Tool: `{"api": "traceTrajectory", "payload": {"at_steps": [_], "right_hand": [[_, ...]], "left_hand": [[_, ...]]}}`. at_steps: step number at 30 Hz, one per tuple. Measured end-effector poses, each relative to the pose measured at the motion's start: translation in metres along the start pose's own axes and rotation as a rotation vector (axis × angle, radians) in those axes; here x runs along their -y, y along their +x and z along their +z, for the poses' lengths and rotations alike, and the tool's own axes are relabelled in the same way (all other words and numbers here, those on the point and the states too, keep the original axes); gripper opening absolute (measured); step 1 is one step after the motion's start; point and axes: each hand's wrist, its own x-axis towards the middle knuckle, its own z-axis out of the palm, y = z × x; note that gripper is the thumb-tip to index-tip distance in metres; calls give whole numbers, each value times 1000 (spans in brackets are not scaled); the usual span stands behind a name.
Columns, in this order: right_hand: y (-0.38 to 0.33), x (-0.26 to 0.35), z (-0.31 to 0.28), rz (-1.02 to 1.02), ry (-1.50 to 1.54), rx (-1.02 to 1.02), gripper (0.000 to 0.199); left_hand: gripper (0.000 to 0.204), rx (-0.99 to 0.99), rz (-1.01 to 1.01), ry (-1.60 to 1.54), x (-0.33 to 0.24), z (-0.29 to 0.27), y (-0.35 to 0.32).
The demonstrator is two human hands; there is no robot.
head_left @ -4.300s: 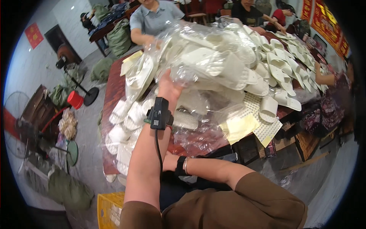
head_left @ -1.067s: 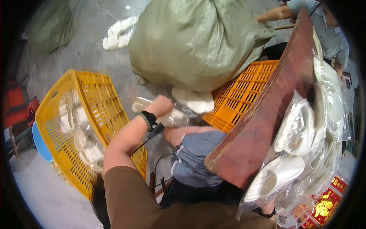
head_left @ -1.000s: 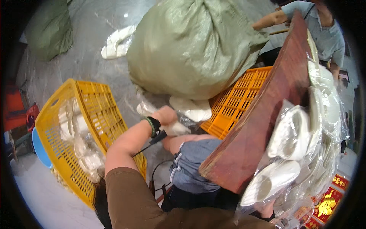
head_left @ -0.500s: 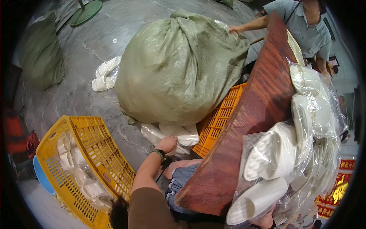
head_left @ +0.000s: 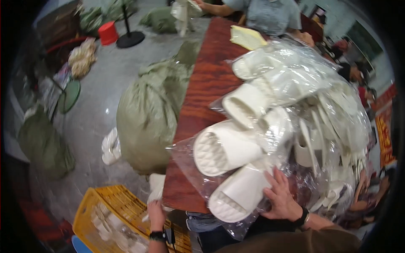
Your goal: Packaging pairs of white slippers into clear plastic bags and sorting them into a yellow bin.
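Observation:
At the table's near left corner, my left hand [head_left: 156, 216] is closed on a white slipper [head_left: 157, 185] in clear wrapping, partly hidden by the hand and table edge. My right hand [head_left: 280, 197] lies with fingers spread against a pair of white slippers in a clear bag on the tabletop. The upper slipper [head_left: 228, 147] of that pair has a quilted insole; the lower slipper [head_left: 238, 194] sits nearest my right fingertips. Beyond them, a large heap of bagged white slippers [head_left: 295, 80] covers the table's right side.
The reddish wood table [head_left: 198, 97] runs away from me. Left of it stand a big green woven sack [head_left: 147, 118] and a yellow crate [head_left: 122, 196] holding white slippers. Another bagged pair [head_left: 111, 146] lies on the floor. Across the table, a person [head_left: 270, 17] holds a pale bagged item.
My view has swung up and right, over the tabletop. My left hand has come from beside the sack to the table's corner. My right hand now shows on the slippers.

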Motion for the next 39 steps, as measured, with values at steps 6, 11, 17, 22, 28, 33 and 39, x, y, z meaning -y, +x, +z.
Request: {"api": "traceTrajectory", "payload": {"at_steps": [6,11,17,22,28,33,39], "right_hand": [[-13,5,-21,53,-23,-16,87],[-3,4,-11,-50,-28,37,101],[-21,-1,-6,-99,0,-144,109],[-24,-8,3,-117,3,-207,113],[-23,-12,2,-146,8,-249,110],[-30,-21,0,-54,-79,-136,110],[-25,-11,-1,-123,-10,-174,109]], "left_hand": [[30,-170,-90,200,-18,-93,-19],[39,-353,-48,210,-56,-211,-26],[27,-846,162,357,-164,-346,-30],[16,-1119,263,431,-174,-454,4],[50,-1098,266,265,-321,-466,40],[41,-732,710,-189,-445,-404,163],[38,286,273,-1488,-484,-207,184]]}}
